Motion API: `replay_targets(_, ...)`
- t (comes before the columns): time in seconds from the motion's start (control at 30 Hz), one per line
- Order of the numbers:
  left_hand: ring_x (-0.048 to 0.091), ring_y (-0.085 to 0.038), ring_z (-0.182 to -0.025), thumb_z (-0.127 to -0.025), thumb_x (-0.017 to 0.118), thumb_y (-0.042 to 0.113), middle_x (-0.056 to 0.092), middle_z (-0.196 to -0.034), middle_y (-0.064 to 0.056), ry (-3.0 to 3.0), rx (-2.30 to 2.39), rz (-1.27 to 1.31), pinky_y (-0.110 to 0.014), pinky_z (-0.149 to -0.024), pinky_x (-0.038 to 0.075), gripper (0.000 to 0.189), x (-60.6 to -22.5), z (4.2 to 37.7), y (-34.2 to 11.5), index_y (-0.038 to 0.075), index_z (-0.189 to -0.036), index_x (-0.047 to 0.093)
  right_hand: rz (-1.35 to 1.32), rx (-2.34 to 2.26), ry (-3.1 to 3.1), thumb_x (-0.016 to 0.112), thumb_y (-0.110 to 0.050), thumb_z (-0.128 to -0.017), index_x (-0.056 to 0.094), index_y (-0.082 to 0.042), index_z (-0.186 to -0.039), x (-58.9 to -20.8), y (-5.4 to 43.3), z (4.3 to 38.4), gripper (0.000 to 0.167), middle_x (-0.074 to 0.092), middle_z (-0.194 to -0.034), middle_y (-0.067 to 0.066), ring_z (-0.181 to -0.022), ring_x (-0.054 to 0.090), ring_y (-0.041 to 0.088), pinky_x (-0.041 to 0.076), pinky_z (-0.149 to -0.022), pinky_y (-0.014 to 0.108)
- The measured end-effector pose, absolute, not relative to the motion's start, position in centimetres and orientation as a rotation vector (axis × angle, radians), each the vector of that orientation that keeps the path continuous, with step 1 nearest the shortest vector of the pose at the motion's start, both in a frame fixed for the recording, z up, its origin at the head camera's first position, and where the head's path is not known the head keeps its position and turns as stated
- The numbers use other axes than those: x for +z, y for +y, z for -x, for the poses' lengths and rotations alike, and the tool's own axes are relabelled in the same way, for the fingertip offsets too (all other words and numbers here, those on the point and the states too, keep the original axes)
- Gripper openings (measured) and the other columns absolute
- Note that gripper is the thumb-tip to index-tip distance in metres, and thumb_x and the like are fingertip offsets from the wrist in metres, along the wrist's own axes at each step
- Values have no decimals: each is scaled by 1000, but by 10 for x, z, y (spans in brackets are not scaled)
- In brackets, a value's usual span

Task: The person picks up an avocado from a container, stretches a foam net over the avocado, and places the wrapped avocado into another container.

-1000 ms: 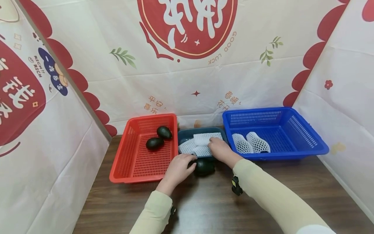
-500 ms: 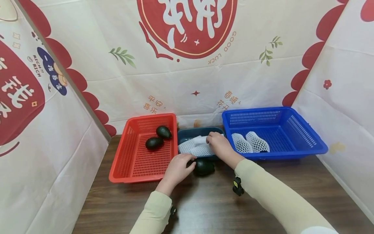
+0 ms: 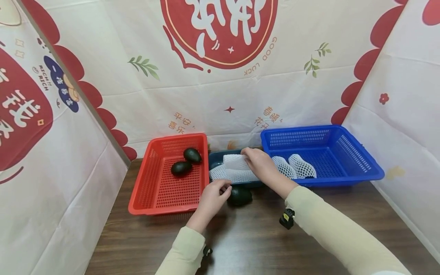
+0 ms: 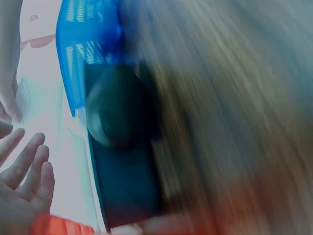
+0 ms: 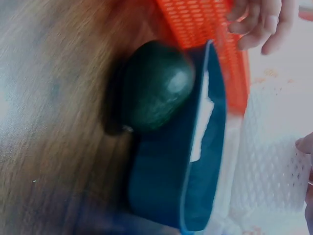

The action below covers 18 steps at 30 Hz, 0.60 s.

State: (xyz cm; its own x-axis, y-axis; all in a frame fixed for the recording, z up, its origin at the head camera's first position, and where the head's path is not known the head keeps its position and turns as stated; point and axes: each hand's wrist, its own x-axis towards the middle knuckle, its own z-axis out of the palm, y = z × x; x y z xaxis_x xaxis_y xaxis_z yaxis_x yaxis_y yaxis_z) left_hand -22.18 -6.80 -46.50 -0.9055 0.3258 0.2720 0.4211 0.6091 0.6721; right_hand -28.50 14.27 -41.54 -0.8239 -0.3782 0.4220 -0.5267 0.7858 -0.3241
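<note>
1. Foam net (image 3: pixel 235 162), white and flat, is pinched by its right edge in my right hand (image 3: pixel 260 163), held over the dark green bin (image 3: pixel 256 184); I can't tell whether its lower edge touches what lies beneath.
2. My right thumb and fingers are closed together on that edge; the right wrist view catches just the thumb and a bit of finger.
3. My left hand (image 3: pixel 214 193) holds nothing: its fingers are loosely spread and lightly bent, close to the loose avocado (image 3: pixel 240 196).
4. That avocado sits on the wooden table (image 3: pixel 247 240), right in front of the bin on my side of it.
5. More white nets (image 3: pixel 217 173) lie in the bin under the one I'm holding.
6. To my left, just beside the bin, the red basket (image 3: pixel 172 193) has two dark avocados (image 3: pixel 181 168) in it, near each other.
7. To my right, the blue basket (image 3: pixel 330 168) holds two netted bundles (image 3: pixel 302 167) side by side, something dark showing through the mesh.
8. Behind everything hangs a pale printed cloth (image 3: pixel 223 91).
</note>
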Motion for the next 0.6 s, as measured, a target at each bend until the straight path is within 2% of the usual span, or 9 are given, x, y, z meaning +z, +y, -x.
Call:
replay_targets(0.1, 59, -9, -83, -96, 63, 19, 65, -92, 5, -2678, -1316, 589, -27, -75, 52, 17, -464, 217, -61, 14, -109, 72, -717, 639, -2614, 61, -8, -96, 63, -7, -115, -406, 140, 277, 19, 69, -107, 9, -98, 64, 26, 53, -84, 42)
replay_targets(0.37, 59, -11, -81, -96, 61, 23, 66, -90, 5, -2736, -1314, 542, -29, -74, 51, 19, -460, 212, -53, 12, -109, 71, -788, 636, -2619, 56, -10, -99, 64, -6, -120, -392, 133, 256, 23, 68, -114, 9, -107, 63, 26, 50, -92, 41)
replay_targets(0.6, 60, -10, -84, -97, 61, 22, 65, -94, 6, -2707, -1366, 522, -29, -77, 52, 17, -459, 211, -53, 15, -110, 70, -817, 680, -2696, 52, -13, -102, 62, -7, -124, -395, 130, 248, 26, 66, -118, 9, -108, 62, 24, 49, -93, 42)
